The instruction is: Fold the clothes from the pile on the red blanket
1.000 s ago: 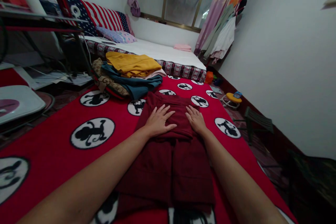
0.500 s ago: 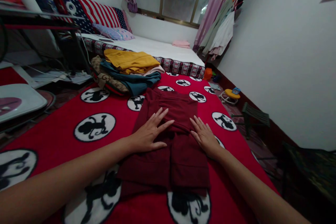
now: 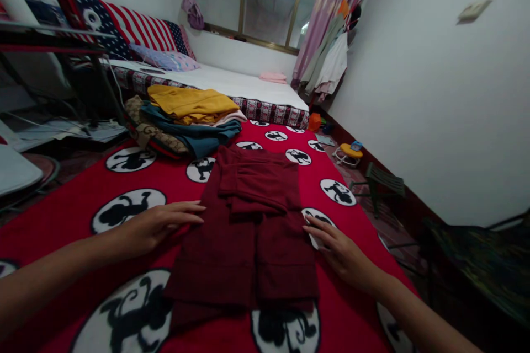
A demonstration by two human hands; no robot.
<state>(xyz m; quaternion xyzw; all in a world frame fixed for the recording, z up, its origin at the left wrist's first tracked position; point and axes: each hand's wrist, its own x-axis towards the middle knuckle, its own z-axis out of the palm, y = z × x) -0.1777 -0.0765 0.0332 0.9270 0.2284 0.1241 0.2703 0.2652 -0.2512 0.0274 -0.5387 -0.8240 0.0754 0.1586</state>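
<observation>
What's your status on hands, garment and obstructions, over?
Left hand and right hand open, either side of maroon garment. Garment lying folded. Clothes pile at far left.

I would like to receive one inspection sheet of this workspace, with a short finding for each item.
Surface: red patterned blanket, spread beneath the work.
Work item: dark red garment, laid out, upper part folded over at the far end.
Clutter: clothes pile beyond, at left, with yellow garment on top.
Grip: left hand and right hand open, fingertips near the dark red garment's opposite edges; contact unclear.
Cables: white cable hanging beside the desk.
Surroundings: bed behind, green stool at right.
</observation>
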